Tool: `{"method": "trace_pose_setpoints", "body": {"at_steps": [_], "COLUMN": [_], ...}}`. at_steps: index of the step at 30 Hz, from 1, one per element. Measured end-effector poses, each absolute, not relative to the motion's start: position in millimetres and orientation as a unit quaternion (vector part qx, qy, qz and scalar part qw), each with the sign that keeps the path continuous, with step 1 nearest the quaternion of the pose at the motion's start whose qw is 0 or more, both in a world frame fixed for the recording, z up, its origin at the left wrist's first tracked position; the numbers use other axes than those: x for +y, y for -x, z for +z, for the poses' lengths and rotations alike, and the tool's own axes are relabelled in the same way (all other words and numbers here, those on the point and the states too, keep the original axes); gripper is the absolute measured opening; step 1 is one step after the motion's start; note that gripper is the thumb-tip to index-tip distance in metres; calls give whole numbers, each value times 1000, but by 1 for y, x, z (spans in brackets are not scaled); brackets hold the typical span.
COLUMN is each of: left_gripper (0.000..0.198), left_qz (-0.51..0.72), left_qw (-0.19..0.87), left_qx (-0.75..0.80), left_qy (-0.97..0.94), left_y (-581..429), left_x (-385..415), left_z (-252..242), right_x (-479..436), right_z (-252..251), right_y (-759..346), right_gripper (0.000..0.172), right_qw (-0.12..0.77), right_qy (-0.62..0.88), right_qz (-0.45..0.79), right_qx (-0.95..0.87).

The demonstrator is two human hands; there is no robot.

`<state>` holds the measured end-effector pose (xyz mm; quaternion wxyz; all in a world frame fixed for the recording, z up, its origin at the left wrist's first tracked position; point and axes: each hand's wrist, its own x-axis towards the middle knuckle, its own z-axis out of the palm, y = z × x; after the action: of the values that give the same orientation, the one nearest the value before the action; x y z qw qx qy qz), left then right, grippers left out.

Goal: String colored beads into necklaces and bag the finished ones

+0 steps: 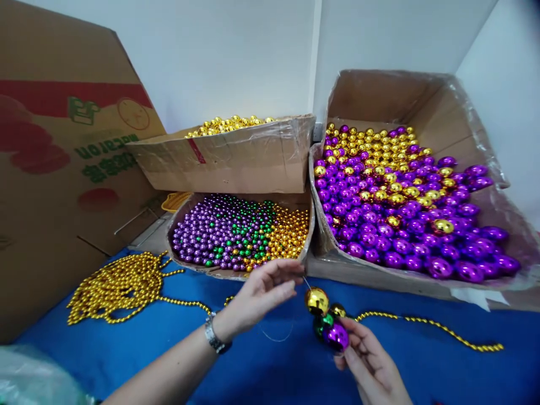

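Note:
My right hand [367, 360] pinches a shiny purple ball [336, 336] between thumb and fingertips. It belongs to a small cluster with a large gold ball [316, 300], a green ball [327, 320] and a smaller gold ball [338, 310] partly behind. Up and to the left, my left hand [270, 287] has its fingertips closed on a thin, straight thread or needle [307, 283] that meets the top of the large gold ball. Which of the two it is, I cannot tell. A fine loop of thread [276, 339] hangs below my left hand.
A gold bead string [442, 332] crosses the blue surface [261, 377] from a coiled pile [118, 284]. Behind stand a box of purple, green and gold beads [236, 230], a gold-bead box [236, 169] and a large box of balls [405, 214]. A tall carton [63, 185] stands left.

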<state>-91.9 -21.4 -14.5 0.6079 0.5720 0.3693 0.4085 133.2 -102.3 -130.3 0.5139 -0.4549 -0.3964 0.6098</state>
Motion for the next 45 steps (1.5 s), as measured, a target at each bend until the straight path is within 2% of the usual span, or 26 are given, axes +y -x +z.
{"method": "trace_pose_setpoints", "body": {"at_steps": [3,5,6,10,14,18,21,23,26,29,37,45], "left_gripper": [31,27,24,6,7,5,17,25,24,19,21,23], "left_qz": [360,259,228,157,137,165,203,259,367,399,390,373], "left_qw": [419,240,201,147,136,164,207,311,569,678,731,691], "left_qx": [477,539,553,575,578,572,561,539,460,407,395,417], "left_qy": [-684,-765,-776,-790,-793,-786,-775,-739,-575,-464,-397,-456], "left_y": [125,147,156,172,164,154,143,133,115,102,90,89], "left_x": [10,37,50,87,99,95,78,60,32,14,6,-1], "left_z": [-8,-11,-15,-41,-62,-53,-32,-20,-10,-10,-14,-10], "right_x": [-105,-105,-105,-106,-110,-111,-110,-109,-108,-109,-111,-114], "right_z": [-132,-132,-131,-123,-111,-109,-114,-117,-114,-106,-109,-108], "right_y": [-139,-142,-142,-135,-126,-129,-136,-137,-133,-127,-137,-143], "right_gripper": [41,39,38,38,41,43,41,39,37,36,36,32], "right_qw": [520,521,521,529,540,517,500,494,509,533,511,473], "right_qy": [461,463,463,477,517,537,524,515,516,524,523,534], "right_qz": [606,604,603,593,559,543,554,556,540,524,510,473], "right_qx": [-386,-387,-388,-375,-359,-387,-410,-426,-427,-409,-453,-517]}}
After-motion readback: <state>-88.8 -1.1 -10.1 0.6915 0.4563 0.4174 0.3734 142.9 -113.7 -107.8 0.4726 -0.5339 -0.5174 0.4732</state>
